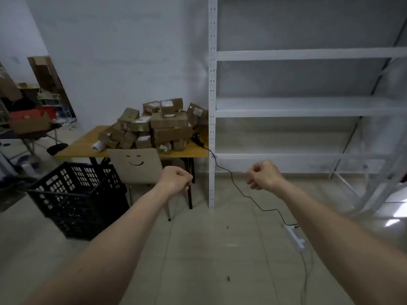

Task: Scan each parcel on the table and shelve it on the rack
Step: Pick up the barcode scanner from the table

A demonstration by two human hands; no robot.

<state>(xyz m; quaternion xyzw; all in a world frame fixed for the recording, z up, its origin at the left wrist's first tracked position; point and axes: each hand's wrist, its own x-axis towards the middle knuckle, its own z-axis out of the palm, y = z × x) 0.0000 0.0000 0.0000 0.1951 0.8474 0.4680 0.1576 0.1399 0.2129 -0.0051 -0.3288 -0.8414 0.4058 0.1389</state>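
Note:
A heap of several brown cardboard parcels lies on a yellow-topped table against the far wall. A black handheld scanner sits at the table's right end, its cable running down to the floor. The white metal rack stands right of the table, with nothing on the shelves in view. Both my arms reach forward over the floor, well short of the table. My left hand is curled into a fist and holds nothing. My right hand is curled the same way, holding nothing.
A beige chair with a smile cutout stands before the table. A black slatted crate sits on the floor at left. The scanner cable crosses the floor to a white power strip. Cluttered boxes fill the far left.

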